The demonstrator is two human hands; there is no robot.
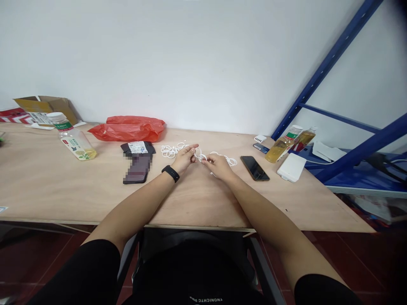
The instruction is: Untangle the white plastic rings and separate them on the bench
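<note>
Just above the middle of the table, my left hand pinches a thin white ring between thumb and fingers. My right hand meets it from the other side, its fingers closed on a second white ring. The two rings touch or overlap; whether they are linked is too small to tell. Left of my hands lies a loose heap of white rings. More white rings lie by my right hand, partly hidden behind it.
A red plastic bag, a dark partly blurred packet and a tilted-looking bottle are on the left, before a cardboard box. To the right are a phone, a white case, a tea bottle and a blue metal frame.
</note>
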